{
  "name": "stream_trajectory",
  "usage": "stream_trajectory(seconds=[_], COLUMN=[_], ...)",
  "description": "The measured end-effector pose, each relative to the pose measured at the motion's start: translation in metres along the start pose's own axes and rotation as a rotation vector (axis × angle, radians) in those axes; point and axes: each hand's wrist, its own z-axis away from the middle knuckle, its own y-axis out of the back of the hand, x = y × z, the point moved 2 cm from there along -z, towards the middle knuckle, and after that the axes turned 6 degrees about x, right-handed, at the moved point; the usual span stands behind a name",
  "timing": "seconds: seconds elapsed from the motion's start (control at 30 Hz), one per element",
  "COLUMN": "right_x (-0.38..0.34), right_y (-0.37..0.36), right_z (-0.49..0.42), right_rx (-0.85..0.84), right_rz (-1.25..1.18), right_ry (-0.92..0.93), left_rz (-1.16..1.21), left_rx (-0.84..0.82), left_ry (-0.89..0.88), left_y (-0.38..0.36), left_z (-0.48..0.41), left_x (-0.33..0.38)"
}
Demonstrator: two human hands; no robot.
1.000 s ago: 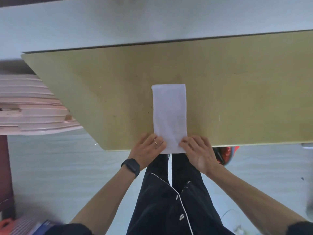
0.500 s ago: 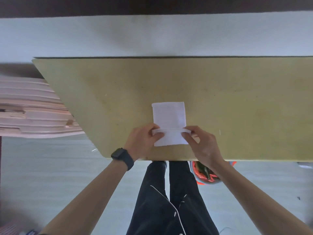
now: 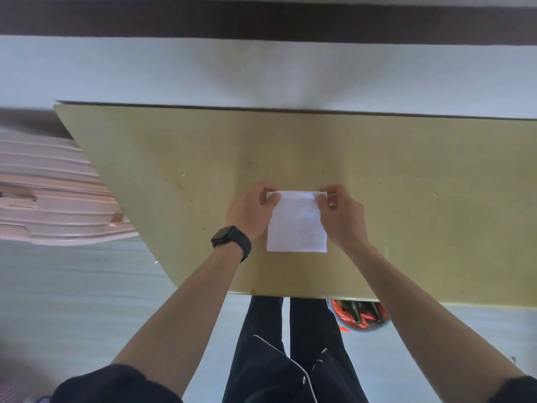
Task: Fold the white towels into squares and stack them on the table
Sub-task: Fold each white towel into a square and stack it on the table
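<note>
**On the table [image 3: 406,170], strip became square**

The towel [image 3: 296,225] had its near end carried over to its far edge, so this fold looked nearly done. The left hand [image 3: 247,210] and right hand [image 3: 343,216] each pinched a far corner. One towel, two hands; no stack seen.

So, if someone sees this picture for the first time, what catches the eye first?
First the white square folded towel, bright on the yellowish wooden table, toward its near edge. The left hand and the right hand pinch its two far corners. At the left, beside the table, is a pale pink ribbed suitcase.
</note>
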Motion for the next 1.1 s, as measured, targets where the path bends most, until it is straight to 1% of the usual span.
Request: stream_trajectory(seconds=[0.13, 0.2, 0.27, 0.33, 0.37, 0.4, 0.47, 0.53, 0.63, 0.77, 0.83, 0.87, 0.93, 0.97, 1.03, 1.1], right_x=[0.000, 0.001, 0.005, 0.007, 0.009, 0.013, 0.026, 0.039, 0.049, 0.047, 0.043, 0.040, 0.032, 0.027, 0.020, 0.011], right_y=[-0.003, -0.005, -0.007, -0.011, -0.015, -0.021, -0.034, -0.043, -0.047, -0.047, -0.045, -0.042, -0.035, -0.031, -0.026, -0.022], right_z=[0.000, 0.000, 0.004, 0.015, 0.022, 0.029, 0.037, 0.037, 0.034, 0.036, 0.037, 0.038, 0.041, 0.042, 0.043, 0.041], right_rx=[0.062, 0.105, 0.165, 0.247, 0.261, 0.236, 0.132, 0.070, 0.035, 0.002, -0.001, 0.010, 0.072, 0.107, 0.169, 0.205], right_rz=[0.031, 0.077, 0.172, 0.324, 0.387, 0.441, 0.530, 0.571, 0.610, 0.630, 0.599, 0.562, 0.461, 0.397, 0.265, 0.204], right_ry=[0.053, 0.101, 0.194, 0.374, 0.465, 0.535, 0.568, 0.527, 0.500, 0.467, 0.465, 0.464, 0.397, 0.313, 0.085, -0.094], left_rz=[-0.168, -0.233, -0.385, -0.482, -0.496, -0.508, -0.535, -0.563, -0.605, -0.588, -0.536, -0.493, -0.390, -0.346, -0.263, -0.180], left_rx=[0.016, 0.053, 0.145, 0.232, 0.230, 0.193, 0.091, 0.040, 0.006, -0.025, -0.021, 0.002, 0.067, 0.100, 0.162, 0.179], left_ry=[-0.043, -0.088, -0.262, -0.474, -0.550, -0.585, -0.556, -0.522, -0.509, -0.491, -0.447, -0.387, -0.188, -0.064, 0.177, 0.361], left_y=[-0.004, -0.005, -0.008, -0.016, -0.022, -0.028, -0.040, -0.046, -0.048, -0.047, -0.045, -0.043, -0.042, -0.041, -0.041, -0.041], left_z=[0.001, 0.003, 0.010, 0.020, 0.024, 0.027, 0.031, 0.028, 0.025, 0.026, 0.031, 0.035, 0.043, 0.047, 0.054, 0.055], left_x=[0.004, 0.005, 0.002, -0.003, -0.008, -0.013, -0.024, -0.032, -0.037, -0.035, -0.031, -0.028, -0.015, -0.007, 0.008, 0.019])
